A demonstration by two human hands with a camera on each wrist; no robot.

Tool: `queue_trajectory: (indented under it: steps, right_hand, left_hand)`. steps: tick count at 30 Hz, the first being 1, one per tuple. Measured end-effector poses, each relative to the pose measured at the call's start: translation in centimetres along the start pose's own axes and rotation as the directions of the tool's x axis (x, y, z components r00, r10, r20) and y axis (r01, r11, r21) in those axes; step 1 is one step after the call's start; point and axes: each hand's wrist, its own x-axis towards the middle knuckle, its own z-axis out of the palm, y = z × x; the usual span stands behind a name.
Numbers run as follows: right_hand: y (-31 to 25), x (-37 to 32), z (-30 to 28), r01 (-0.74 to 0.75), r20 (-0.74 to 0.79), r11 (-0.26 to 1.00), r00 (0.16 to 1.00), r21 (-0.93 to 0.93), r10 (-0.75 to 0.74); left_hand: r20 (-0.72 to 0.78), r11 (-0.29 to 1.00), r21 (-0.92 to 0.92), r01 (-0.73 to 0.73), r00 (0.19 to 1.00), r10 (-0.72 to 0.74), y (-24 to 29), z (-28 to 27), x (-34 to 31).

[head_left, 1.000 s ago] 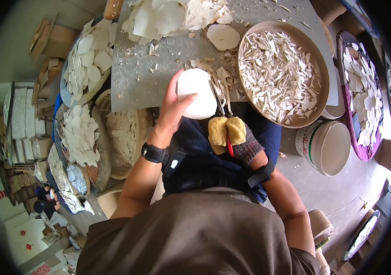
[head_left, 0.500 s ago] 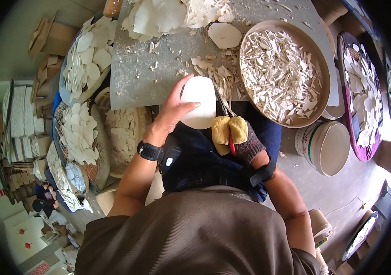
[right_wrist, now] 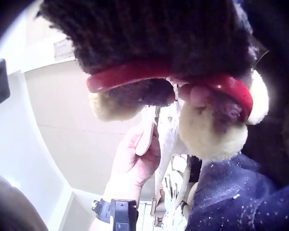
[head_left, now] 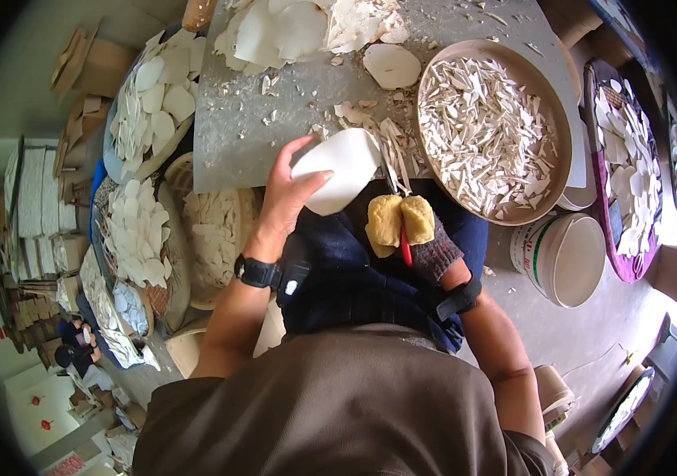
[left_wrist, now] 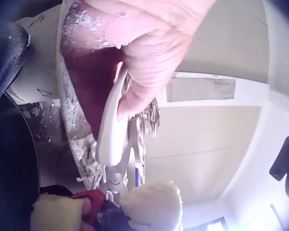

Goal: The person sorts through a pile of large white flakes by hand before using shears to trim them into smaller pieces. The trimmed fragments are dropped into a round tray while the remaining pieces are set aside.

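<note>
My left hand (head_left: 287, 192) pinches a thin, flat white slice (head_left: 340, 173) by its left side, thumb on top and fingers underneath. The slice is tilted, its far right edge beside the blades of a pair of scissors (head_left: 392, 176). In my right hand (head_left: 436, 255), which wears a dark knitted glove, are the scissors' red handles (right_wrist: 130, 73). Thick yellow foam pads (head_left: 386, 222) hide part of those fingers. Seen edge-on in the left wrist view, the slice (left_wrist: 111, 139) overlaps the scissors' metal near the pivot (left_wrist: 114, 180).
Ahead lies a grey table (head_left: 235, 151) with scattered trimmings and a pile of white sheets (head_left: 275, 36). A round tray (head_left: 565, 159) of white strips sits at its right edge, above a white bucket (head_left: 573, 262). Baskets of white slices (head_left: 136, 234) stand to the left.
The slice has been turned in my left hand and now slants toward the upper right. My right hand and the scissors have shifted slightly right.
</note>
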Motion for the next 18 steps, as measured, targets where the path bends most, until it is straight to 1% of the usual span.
queue_trajectory:
  steps: [1, 2, 3, 4, 6, 8, 10, 12, 13, 15, 17, 18]
  right_hand:
    - [0.7, 0.1, -0.2, 0.069, 0.029, 0.986, 0.997, -0.154, -0.065]
    - [1.4, 0.1, -0.5, 0.142, 0.059, 0.943, 0.990, -0.301, -0.130]
    - [0.5, 0.1, -0.5, 0.200, 0.083, 0.889, 0.980, -0.412, -0.182]
    - [0.0, 0.2, -0.5, 0.256, 0.115, 0.818, 0.966, -0.514, -0.231]
    - [0.6, 0.0, -0.2, 0.107, 0.058, 0.944, 0.994, -0.313, -0.093]
    - [1.3, -0.3, 0.2, 0.044, 0.034, 0.981, 0.999, -0.188, -0.038]
    - [1.3, -0.4, 0.5, 0.076, 0.021, 0.984, 0.997, -0.158, -0.074]
    - [0.3, -0.5, 0.6, 0.038, 0.034, 0.992, 0.999, -0.117, -0.034]
    - [-0.1, -0.5, 0.6, 0.018, 0.042, 0.995, 0.999, -0.096, -0.014]
    - [1.7, 0.0, 0.6, 0.033, 0.033, 0.995, 0.999, -0.090, -0.030]
    - [2.7, -0.2, 0.1, 0.002, 0.053, 0.993, 0.999, -0.118, 0.004]
    - [1.5, -0.3, -0.2, -0.035, 0.080, 0.988, 0.996, -0.149, 0.047]
  left_hand:
    - [-0.070, 0.997, 0.025, -0.071, 0.995, 0.073, -0.6, 0.1, 0.0]
    - [-0.139, 0.989, 0.055, -0.140, 0.979, 0.146, -1.0, 0.2, 0.0]
    - [-0.134, 0.987, 0.052, -0.153, 0.978, 0.159, -1.0, 0.2, -0.1]
    - [-0.130, 0.989, 0.057, -0.136, 0.981, 0.142, -1.0, 0.1, 0.0]
    - [-0.124, 0.992, 0.067, -0.103, 0.986, 0.110, -0.9, -0.2, 0.1]
    - [-0.121, 0.993, 0.077, -0.093, 0.987, 0.102, -0.6, -0.4, 0.3]
    - [-0.115, 0.990, 0.091, -0.108, 0.986, 0.119, -0.2, -0.4, 0.6]
    - [-0.107, 0.983, 0.110, -0.149, 0.981, 0.161, -0.1, -0.4, 0.7]
    - [-0.083, 0.986, 0.108, -0.129, 0.987, 0.138, 0.0, -0.5, 0.7]
    - [-0.031, 0.991, 0.103, -0.086, 0.996, 0.089, 0.2, -0.5, 0.8]
    - [-0.017, 0.991, 0.100, -0.085, 0.996, 0.087, 0.5, -0.3, 0.7]
    - [-0.011, 0.992, 0.098, -0.084, 0.996, 0.086, 0.6, -0.3, 0.7]
